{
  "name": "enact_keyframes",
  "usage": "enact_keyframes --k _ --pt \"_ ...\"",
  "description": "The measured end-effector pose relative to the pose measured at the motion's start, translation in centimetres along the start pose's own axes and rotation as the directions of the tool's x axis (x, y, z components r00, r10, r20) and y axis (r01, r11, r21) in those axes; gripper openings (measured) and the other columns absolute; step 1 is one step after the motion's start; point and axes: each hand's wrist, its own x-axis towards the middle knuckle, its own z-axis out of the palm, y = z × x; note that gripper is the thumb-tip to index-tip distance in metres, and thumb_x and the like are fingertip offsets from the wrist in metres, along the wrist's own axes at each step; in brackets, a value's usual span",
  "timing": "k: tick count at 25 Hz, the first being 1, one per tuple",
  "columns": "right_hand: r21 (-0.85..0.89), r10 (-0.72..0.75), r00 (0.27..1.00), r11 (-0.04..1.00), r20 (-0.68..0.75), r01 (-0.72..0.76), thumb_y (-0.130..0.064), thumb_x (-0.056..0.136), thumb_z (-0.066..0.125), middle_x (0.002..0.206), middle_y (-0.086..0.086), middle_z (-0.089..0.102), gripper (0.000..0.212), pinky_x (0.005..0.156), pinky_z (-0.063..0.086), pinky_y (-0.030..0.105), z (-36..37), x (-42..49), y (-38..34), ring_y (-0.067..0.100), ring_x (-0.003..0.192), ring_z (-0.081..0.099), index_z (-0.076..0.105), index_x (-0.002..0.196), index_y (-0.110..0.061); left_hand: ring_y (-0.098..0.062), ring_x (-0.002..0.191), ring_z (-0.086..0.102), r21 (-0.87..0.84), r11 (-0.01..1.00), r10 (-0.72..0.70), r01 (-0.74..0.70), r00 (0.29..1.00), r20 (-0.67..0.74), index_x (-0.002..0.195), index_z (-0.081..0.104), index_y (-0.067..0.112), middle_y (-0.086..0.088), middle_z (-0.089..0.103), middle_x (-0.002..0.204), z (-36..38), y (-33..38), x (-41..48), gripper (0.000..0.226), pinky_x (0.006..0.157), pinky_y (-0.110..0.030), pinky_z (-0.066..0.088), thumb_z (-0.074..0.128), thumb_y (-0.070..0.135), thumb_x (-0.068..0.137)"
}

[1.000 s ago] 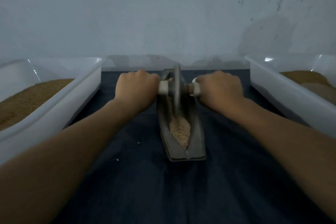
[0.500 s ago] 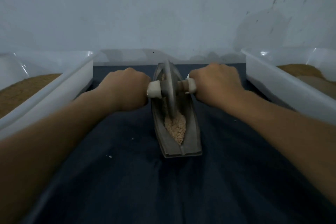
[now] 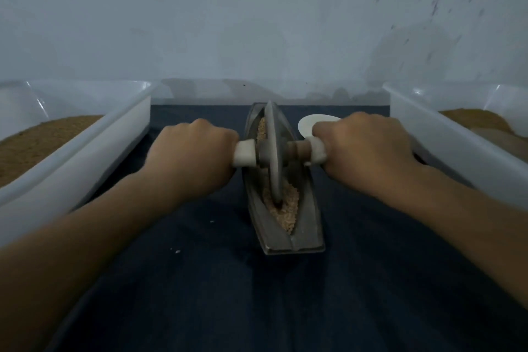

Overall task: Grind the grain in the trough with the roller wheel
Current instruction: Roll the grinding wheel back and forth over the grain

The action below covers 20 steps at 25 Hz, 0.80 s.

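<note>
A grey boat-shaped metal trough (image 3: 303,237) lies lengthwise on a dark blue cloth, holding pale crushed grain (image 3: 288,208). A thin metal roller wheel (image 3: 273,151) stands upright in the trough, its lower edge sunk in the grain near the middle. An axle with white handle ends runs through the wheel. My left hand (image 3: 191,151) grips the left handle, and my right hand (image 3: 363,148) grips the right one. The fingers are hidden under the fists.
A white plastic tub (image 3: 94,148) with brown ground grain stands on the left, and another tub (image 3: 445,137) on the right. A small white disc (image 3: 307,123) lies behind my right hand. A grey wall rises at the back. Loose grains dot the dark cloth (image 3: 257,300).
The wheel has rolled toward me along the trough, from its far end to the middle, with both hands following. The white disc behind my right hand has come into sight.
</note>
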Motion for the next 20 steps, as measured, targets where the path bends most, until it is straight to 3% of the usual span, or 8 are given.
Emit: enact_keyframes --k 2,5,8,11,14,16,18,20 --pt "0.027 0.106 0.976 0.993 0.190 -0.113 -0.028 0.085 0.068 0.076 -0.002 0.058 0.008 0.055 0.037 0.030 0.7 3.2 -0.4 0.023 0.066 0.055 0.060 0.086 -0.028 -0.025 0.061 0.050 0.013 0.990 -0.141 0.141 0.985 0.101 0.089 0.061 0.026 0.002 0.046 0.071 0.4 0.4 3.0 0.009 0.054 -0.033 0.034 0.058 0.035 0.087" --pt "0.061 0.094 0.953 0.991 0.288 -0.116 -0.033 0.092 0.064 0.087 0.000 0.064 0.008 0.063 0.051 0.035 1.3 5.0 0.2 0.025 0.080 0.062 0.057 0.088 -0.029 -0.025 0.065 0.050 -0.013 0.986 -0.164 0.168 0.973 0.162 0.095 0.061 0.023 -0.002 0.053 0.079 1.1 0.2 4.3 0.011 0.059 -0.035 0.036 0.059 0.033 0.089" --pt "0.028 0.000 1.000 1.000 0.023 -0.001 -0.033 0.082 0.067 0.058 -0.009 0.041 0.020 0.044 0.031 0.025 0.8 1.0 0.7 0.017 0.049 0.041 0.049 0.076 -0.027 -0.011 0.044 0.014 -0.003 0.999 -0.054 0.054 0.997 -0.063 0.070 0.040 0.024 0.008 0.025 0.056 0.7 0.3 0.0 0.033 0.046 -0.023 0.015 0.072 0.029 0.074" --pt "0.055 -0.024 0.992 0.998 -0.125 0.031 -0.041 0.080 0.061 0.049 -0.009 0.029 0.029 0.046 0.018 0.019 0.1 -2.5 1.7 0.021 0.038 0.031 0.038 0.073 -0.025 -0.008 0.046 0.001 -0.017 0.999 0.040 -0.043 0.987 -0.156 0.066 0.030 0.028 0.011 0.015 0.052 -0.6 -0.2 -1.2 0.043 0.051 -0.017 0.005 0.073 0.028 0.062" --pt "-0.026 0.026 0.999 0.999 -0.043 -0.027 -0.039 0.077 0.067 0.053 -0.009 0.040 0.024 0.047 0.020 0.020 1.2 -0.1 1.2 0.023 0.044 0.042 0.045 0.075 -0.027 -0.011 0.044 0.014 0.034 0.998 -0.048 0.049 0.999 -0.015 0.068 0.043 0.029 0.009 0.026 0.055 0.7 0.4 -0.2 0.027 0.047 -0.021 0.012 0.070 0.031 0.074" --pt "0.039 0.121 0.984 0.991 0.129 -0.127 -0.036 0.083 0.069 0.073 -0.003 0.060 0.016 0.052 0.034 0.027 1.9 3.0 0.5 0.024 0.064 0.054 0.055 0.082 -0.029 -0.016 0.050 0.030 0.039 0.988 -0.148 0.146 0.987 0.056 0.082 0.059 0.028 0.006 0.034 0.063 1.2 0.7 2.7 0.006 0.050 -0.029 0.027 0.062 0.032 0.085" --pt "0.105 0.159 0.946 0.975 0.281 -0.195 -0.038 0.089 0.065 0.088 0.000 0.066 0.009 0.062 0.042 0.032 2.5 4.7 0.5 0.025 0.077 0.057 0.060 0.088 -0.030 -0.022 0.061 0.041 0.030 0.989 -0.146 0.143 0.979 0.145 0.095 0.065 0.027 0.003 0.040 0.071 0.6 0.6 4.8 0.010 0.058 -0.035 0.035 0.059 0.031 0.088" --pt "0.094 0.129 0.959 0.983 0.251 -0.157 -0.038 0.086 0.066 0.076 -0.005 0.059 0.010 0.056 0.038 0.029 1.8 3.7 0.9 0.022 0.066 0.054 0.057 0.081 -0.035 -0.021 0.064 0.042 -0.007 0.995 -0.092 0.095 0.979 0.180 0.092 0.062 0.030 0.006 0.040 0.072 0.2 0.0 4.4 0.007 0.059 -0.035 0.035 0.061 0.035 0.087"
